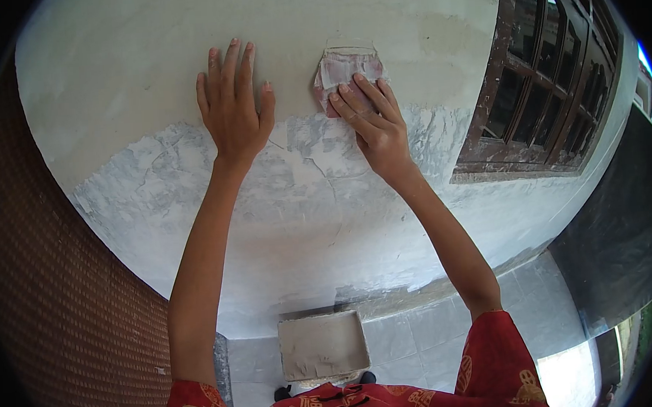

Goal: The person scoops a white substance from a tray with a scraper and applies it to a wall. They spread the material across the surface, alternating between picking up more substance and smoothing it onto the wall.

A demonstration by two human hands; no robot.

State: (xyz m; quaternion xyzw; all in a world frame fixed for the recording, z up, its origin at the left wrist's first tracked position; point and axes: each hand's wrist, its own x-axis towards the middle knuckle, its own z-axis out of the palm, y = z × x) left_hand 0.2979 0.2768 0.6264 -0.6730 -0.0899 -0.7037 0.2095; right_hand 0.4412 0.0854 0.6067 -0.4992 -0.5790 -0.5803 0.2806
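My left hand lies flat against the wall, its fingers spread and holding nothing. To its right, my right hand presses a putty spreader to the wall. The spreader is a flat, pinkish blade smeared with pale putty, and part of it is hidden under my fingers. The wall is greenish beige in its upper part. A rough band of whitish-grey putty crosses it just below both hands, with a few ridges and cracks.
A rectangular tray coated with pale putty stands low near my feet, above the grey tiled floor. At the right is a dark brown wooden window. A woven brown panel borders the left side.
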